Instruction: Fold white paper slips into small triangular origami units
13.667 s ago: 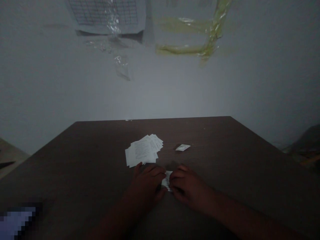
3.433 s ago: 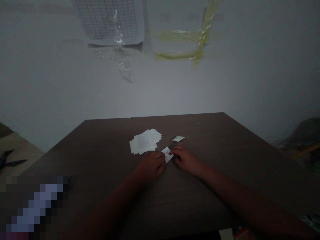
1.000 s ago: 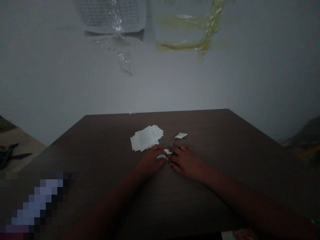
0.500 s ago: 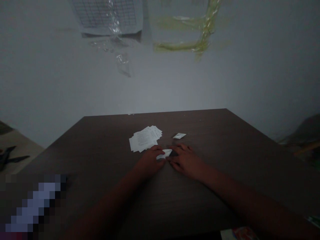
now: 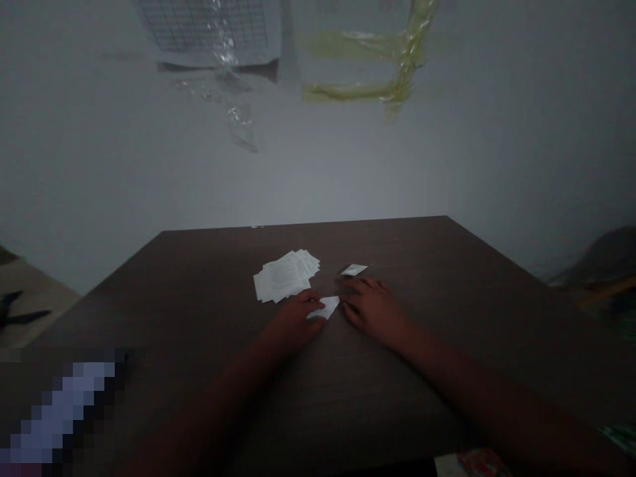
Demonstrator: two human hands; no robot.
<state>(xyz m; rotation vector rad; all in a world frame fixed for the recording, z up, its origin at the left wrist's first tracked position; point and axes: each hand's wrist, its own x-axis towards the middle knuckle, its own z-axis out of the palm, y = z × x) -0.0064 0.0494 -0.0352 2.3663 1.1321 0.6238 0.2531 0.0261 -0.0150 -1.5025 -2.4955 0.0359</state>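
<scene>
On a dark wooden table (image 5: 447,285) my left hand (image 5: 293,322) pinches a small folded white paper (image 5: 326,307) against the tabletop with curled fingers. My right hand (image 5: 371,307) lies just right of that paper, fingers spread and flat on the wood, a small gap from the paper's tip. Beyond my left hand sits a fanned stack of small printed white slips (image 5: 285,276). Another small folded paper piece (image 5: 354,269) lies beyond my right hand.
A grey wall (image 5: 497,132) rises behind the table's far edge, with a gridded sheet (image 5: 209,26) and yellow-green tape (image 5: 397,66) stuck to it. A blurred patch (image 5: 54,411) sits at the near left. Something colourful (image 5: 472,462) shows at the table's near edge.
My right hand has drawn slightly right, off the folded paper, and flattened. The paper now shows as a pointed shape under my left fingers. The view shifted a little.
</scene>
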